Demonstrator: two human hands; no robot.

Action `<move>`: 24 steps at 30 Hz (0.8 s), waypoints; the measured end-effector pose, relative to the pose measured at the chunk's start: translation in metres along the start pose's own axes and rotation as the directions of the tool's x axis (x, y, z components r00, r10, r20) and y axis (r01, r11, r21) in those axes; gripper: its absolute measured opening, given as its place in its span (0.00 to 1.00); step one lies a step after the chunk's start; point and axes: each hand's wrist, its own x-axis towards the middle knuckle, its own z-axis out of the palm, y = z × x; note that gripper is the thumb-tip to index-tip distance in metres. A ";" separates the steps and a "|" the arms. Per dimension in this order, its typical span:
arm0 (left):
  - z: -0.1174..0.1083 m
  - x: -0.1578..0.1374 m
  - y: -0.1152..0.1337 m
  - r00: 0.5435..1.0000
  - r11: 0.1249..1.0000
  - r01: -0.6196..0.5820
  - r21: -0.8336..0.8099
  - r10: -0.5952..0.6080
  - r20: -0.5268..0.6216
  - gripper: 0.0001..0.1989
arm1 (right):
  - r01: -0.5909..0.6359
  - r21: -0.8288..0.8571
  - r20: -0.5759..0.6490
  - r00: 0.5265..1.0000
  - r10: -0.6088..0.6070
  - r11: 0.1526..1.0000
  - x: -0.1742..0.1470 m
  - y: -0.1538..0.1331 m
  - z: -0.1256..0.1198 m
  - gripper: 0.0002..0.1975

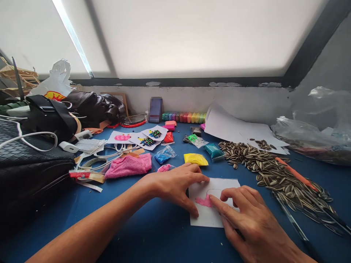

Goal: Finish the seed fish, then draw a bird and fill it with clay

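A white paper sheet (pixel 216 218) lies on the blue table, with a faint drawn outline and a patch of pink modelling clay (pixel 203 201) spread over part of it. My left hand (pixel 178 184) rests open at the sheet's left side, thumb and fingers apart and touching the paper. With its index fingertip, my right hand (pixel 246 215) presses the right end of the clay. Its other fingers are loosely bent, and I see nothing held in them. Beyond my left hand lie a yellow clay packet (pixel 195 159) and a pink clay packet (pixel 165 167).
Sunflower seeds (pixel 252 160) are heaped at the right beside an orange stick (pixel 297 174) and a pen (pixel 292 215). A pink cloth (pixel 128 166), cables and a black bag (pixel 33 182) occupy the left. Finished clay pictures (pixel 148 140) and coloured clay packs (pixel 186 117) lie farther back.
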 end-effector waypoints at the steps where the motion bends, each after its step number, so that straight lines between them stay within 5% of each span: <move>1: 0.000 0.000 0.000 1.000 1.000 0.000 -0.003 0.000 -0.001 0.44 | -0.009 -0.007 0.007 1.000 0.009 1.000 0.000 0.000 0.001 0.19; 24: 0.000 0.000 0.000 1.000 1.000 -0.021 -0.005 0.021 -0.007 0.44 | 0.009 -0.031 0.013 1.000 -0.008 0.999 -0.004 0.004 0.003 0.22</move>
